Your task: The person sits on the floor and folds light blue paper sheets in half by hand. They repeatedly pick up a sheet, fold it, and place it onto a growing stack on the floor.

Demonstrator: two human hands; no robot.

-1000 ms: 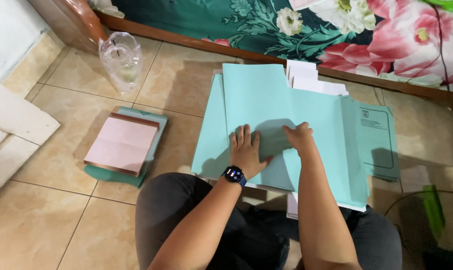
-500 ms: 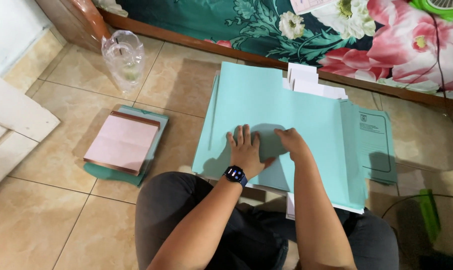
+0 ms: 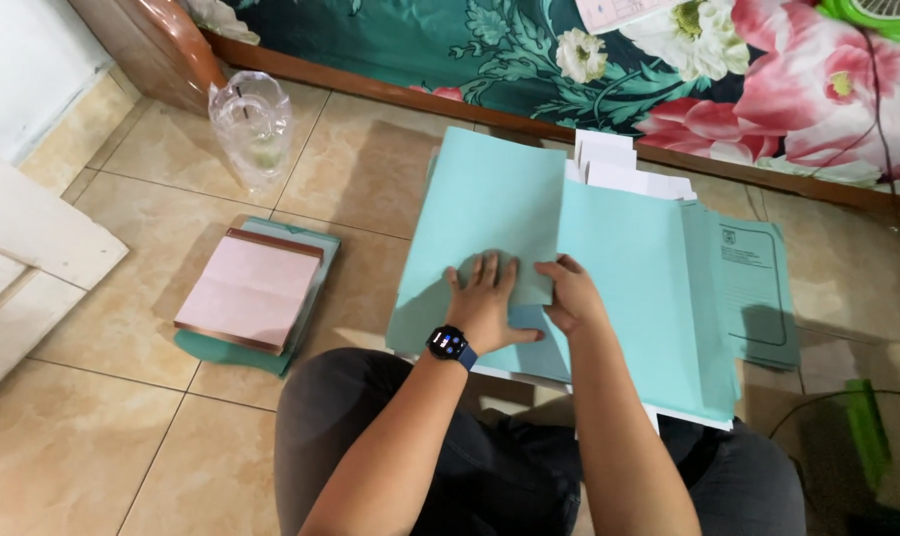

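Note:
A stack of light teal paper folders [image 3: 628, 258] lies on the tiled floor in front of my knees. My left hand [image 3: 486, 306], with a dark smartwatch on the wrist, lies flat on the top folder, fingers spread. My right hand [image 3: 570, 295] is right beside it, its fingers curled on the edge of the top folder's left flap [image 3: 494, 199], which lies over to the left. White sheets [image 3: 619, 164] stick out at the far end of the stack. A printed teal folder [image 3: 758, 283] shows at the stack's right side.
A pink pad [image 3: 251, 288] lies on another teal folder at my left. A clear plastic jar [image 3: 253, 124] stands behind it. A floral fabric [image 3: 589, 50] over a wooden edge runs along the back. A white board [image 3: 33, 238] lies far left, a green object [image 3: 867, 427] at right.
My right hand has slid left, close to my left hand. The top flap now lies further over to the left. My left hand stays pressed in place.

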